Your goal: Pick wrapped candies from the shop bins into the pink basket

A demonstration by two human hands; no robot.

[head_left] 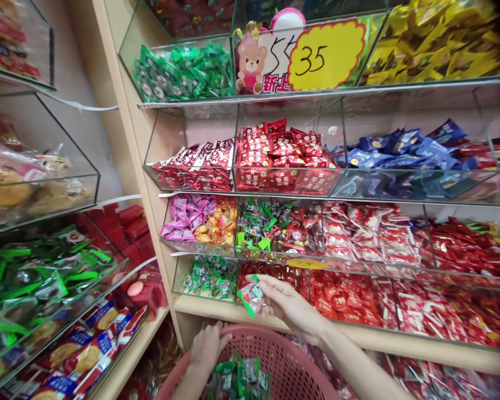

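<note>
R hand (pixel 275 297) pinches small green-and-clear plastic sweet packet (pixel 250 297) at its 9 o'clock, long axis prob. 12–6 (blurry); L hand (pixel 205 349), farther off, grips pink perforated plastic basket (pixel 291 361) at basket's 10 o'clock.

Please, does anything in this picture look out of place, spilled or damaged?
Nothing looks clearly spilled or damaged. One oddity: at the top, the yellow card marked 35 overlaps the bear sign, partly hiding its handwritten number.

1. My wrapped packet (pixel 251 297) is clear with green ends.
2. My basket (pixel 289 355) is dull pink, patterned with holes.
3. I see a yellow price card (pixel 345 50) edged in red.
</note>
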